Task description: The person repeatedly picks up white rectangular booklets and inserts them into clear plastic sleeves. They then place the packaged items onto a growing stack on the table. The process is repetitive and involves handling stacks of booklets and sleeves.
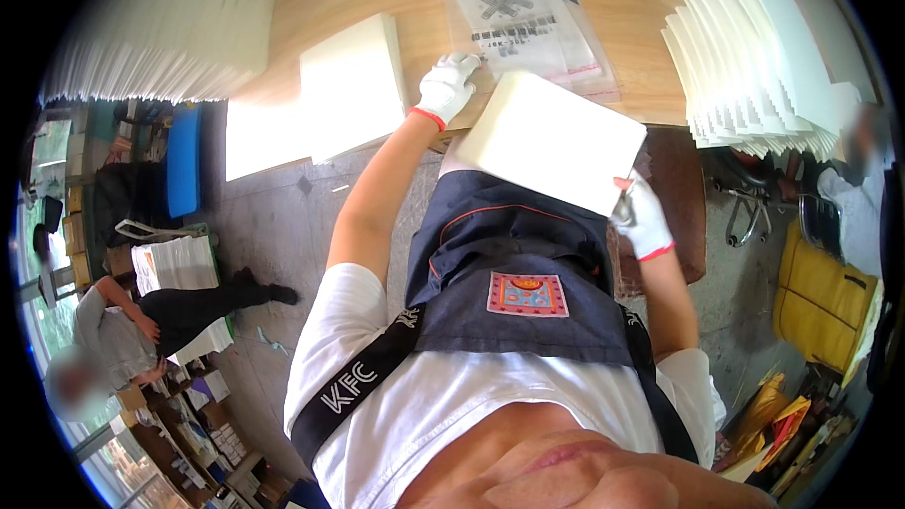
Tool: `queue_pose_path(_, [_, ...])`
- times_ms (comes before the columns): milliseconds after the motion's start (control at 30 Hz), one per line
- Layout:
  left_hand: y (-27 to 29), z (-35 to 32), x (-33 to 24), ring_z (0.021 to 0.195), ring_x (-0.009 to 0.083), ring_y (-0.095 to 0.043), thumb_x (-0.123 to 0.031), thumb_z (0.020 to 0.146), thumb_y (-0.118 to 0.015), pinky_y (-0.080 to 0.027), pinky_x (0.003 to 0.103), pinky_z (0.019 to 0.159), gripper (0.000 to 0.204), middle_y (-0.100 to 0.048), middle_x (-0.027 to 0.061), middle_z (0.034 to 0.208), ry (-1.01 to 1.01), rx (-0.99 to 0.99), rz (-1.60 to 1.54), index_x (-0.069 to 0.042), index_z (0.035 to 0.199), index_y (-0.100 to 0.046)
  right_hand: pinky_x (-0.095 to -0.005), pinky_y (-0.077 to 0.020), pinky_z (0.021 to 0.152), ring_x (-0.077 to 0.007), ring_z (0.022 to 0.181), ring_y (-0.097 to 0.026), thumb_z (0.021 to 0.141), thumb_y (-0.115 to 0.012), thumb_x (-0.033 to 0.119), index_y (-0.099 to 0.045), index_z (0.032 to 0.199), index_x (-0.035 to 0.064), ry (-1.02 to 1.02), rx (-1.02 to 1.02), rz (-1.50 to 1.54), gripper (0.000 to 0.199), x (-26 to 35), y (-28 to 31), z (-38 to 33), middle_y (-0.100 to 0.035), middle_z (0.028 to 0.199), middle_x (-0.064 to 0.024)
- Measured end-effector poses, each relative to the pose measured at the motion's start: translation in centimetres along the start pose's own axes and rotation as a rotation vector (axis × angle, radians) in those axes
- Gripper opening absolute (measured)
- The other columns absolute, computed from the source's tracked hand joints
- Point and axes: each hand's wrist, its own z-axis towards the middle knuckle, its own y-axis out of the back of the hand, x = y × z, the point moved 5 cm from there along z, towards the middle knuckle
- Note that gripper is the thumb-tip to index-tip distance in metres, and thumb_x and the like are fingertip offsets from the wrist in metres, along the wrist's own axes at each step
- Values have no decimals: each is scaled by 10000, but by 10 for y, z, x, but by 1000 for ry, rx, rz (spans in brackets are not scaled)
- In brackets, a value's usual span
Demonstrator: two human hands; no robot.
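Note:
My right hand (642, 217), in a white glove with a red cuff, grips the lower right corner of a blank cream paper pad (556, 141). The pad is tilted above my lap at the table's near edge. My left hand (448, 90), gloved the same way, is at that edge with its fingers curled. Its fingertips are beside the near left corner of some clear plastic bags (514, 24) with black print, overlapping on the table. Whether the fingers pinch a bag is hidden. Left of this hand lies a white paper stack (349, 85).
Tall stacks of white paper (179, 28) fill the table's far left. Fanned white pads (754, 57) stand at its right. A brown stool (679, 217) is under the table's edge. One person (141, 320) is at the left, beside shelves; another (858, 198) is at far right.

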Motion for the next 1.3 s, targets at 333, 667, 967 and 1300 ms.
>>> queue_pose_path(333, [23, 3, -7, 706, 171, -508, 71, 779, -431, -427, 257, 669, 267, -612, 77, 924, 132, 19, -570, -54, 956, -587, -206, -396, 359, -109, 464, -482, 863, -510, 61, -520, 968, 67, 68, -81, 288, 105, -44, 14, 7, -586, 821, -54])
queue_pose_path(667, [19, -12, 11, 802, 265, -590, -13, 802, -460, -461, 323, 760, 276, -609, 154, 925, 89, 18, -392, -84, 1026, -604, -371, -469, 916, -264, 1049, -564, 809, -515, 46, -438, 1222, -35, 177, -126, 191, 427, -37, 39, 12, -548, 1168, -170])
queue_pose_path(967, [8, -12, 2, 921, 304, -580, 4, 755, -456, -455, 375, 805, 319, -596, 155, 1008, 41, 120, -241, -79, 1033, -589, -308, -525, 801, -209, 992, -587, 765, -569, 98, -398, 1260, -39, 624, 49, -95, 541, 137, -42, -89, -552, 1130, -136])
queue_pose_path(1300, [6, -15, 3, 914, 300, -569, 40, 717, -456, -447, 355, 812, 323, -588, 150, 997, 27, 100, -289, -54, 997, -586, -202, -327, 424, -77, 432, -324, 877, -510, 111, -482, 886, 51, 691, -5, 105, 67, 317, 10, -89, -443, 611, -7])
